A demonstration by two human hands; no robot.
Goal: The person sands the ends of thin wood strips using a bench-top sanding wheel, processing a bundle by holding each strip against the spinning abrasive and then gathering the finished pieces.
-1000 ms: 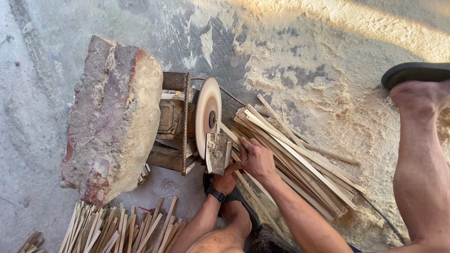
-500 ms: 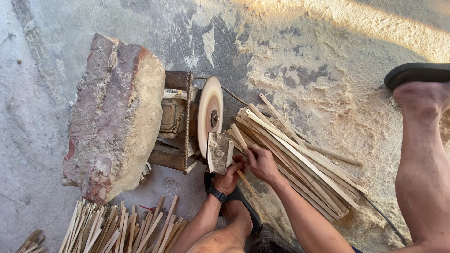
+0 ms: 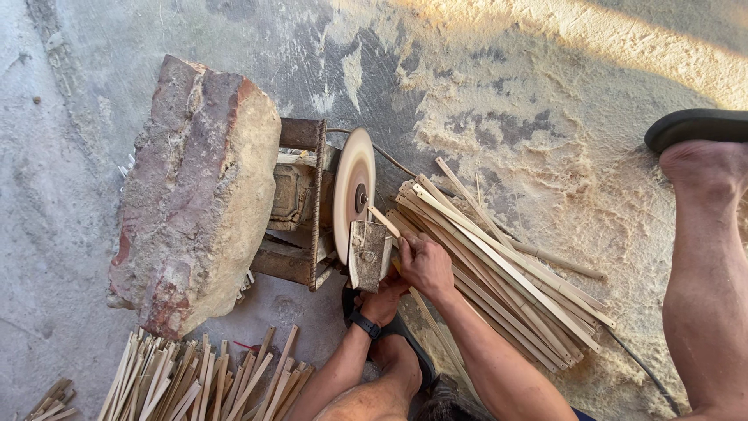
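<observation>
- The right hand [image 3: 425, 265] is closed around a thin pale bamboo strip [image 3: 383, 221], pressing its far end toward the face of the round, cream-coloured sanding disc [image 3: 353, 195]; the strip runs from under the knuckles up to the disc, just above the small grey metal rest plate [image 3: 368, 253].
- The left hand [image 3: 383, 300], with a black band at the wrist, sits lower and partly behind the right one, fingers curled close to the bottom of the rest plate (whether it grips the strip's tail or only steadies it I cannot tell).
- Risk, as I judge it: the fingertips lie near the disc, so a strip that snags or snaps could pull them onto its face.
- A strip held at a slant may catch the disc's rim and kick back toward the wrist or the bent knee below.
- The loose stack of long split bamboo slats [image 3: 499, 273] lies touching the right forearm; a nudge could slide slats against the disc.
- The motor in its rusty metal frame [image 3: 300, 203] is weighed down only by a big reddish stone block [image 3: 195, 187] beside it; vibration could shift it.
- Sawdust covers the concrete floor [image 3: 545, 117] around the bare foot [image 3: 705, 168] and black sandal [image 3: 693, 125] (slippery footing).
- A dark cable [image 3: 389, 160] runs behind the disc near the slats and could be snagged.
</observation>
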